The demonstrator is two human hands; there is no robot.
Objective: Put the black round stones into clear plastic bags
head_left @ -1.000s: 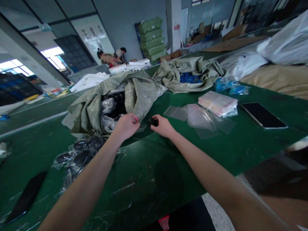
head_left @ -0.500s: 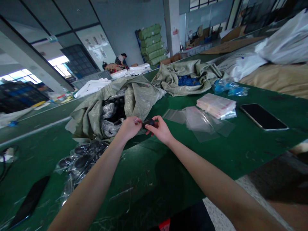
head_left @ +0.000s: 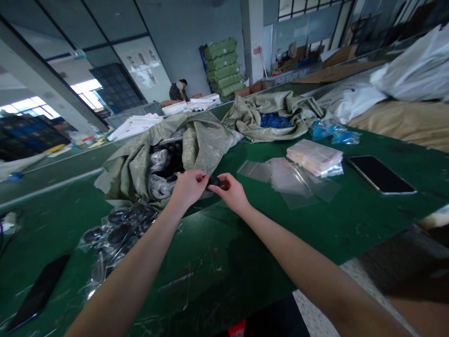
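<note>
A small round black piece (head_left: 213, 181) is pinched between my two hands above the green table (head_left: 224, 262); its exact kind is too small to tell. My left hand (head_left: 191, 186) closes its fingertips on the left side of it. From the right, my right hand (head_left: 231, 191) grips it between thumb and fingers. Just beyond my hands lies an open woven sack (head_left: 201, 145) holding black pieces and clear plastic. By my left forearm lie black round pieces in clear bags (head_left: 119, 234).
To the right are loose clear bags (head_left: 289, 180), a stack of bags (head_left: 315, 157) and a phone (head_left: 382, 174). A second sack (head_left: 242, 119) holds blue items, with bagged blue pieces (head_left: 333, 132) beside it. Another phone (head_left: 40, 290) lies left. A person (head_left: 178, 90) bends over far back.
The black piece has turned slightly and shifted a little left between my fingers. My right hand has moved slightly closer to my left. The distant person's posture has changed.
</note>
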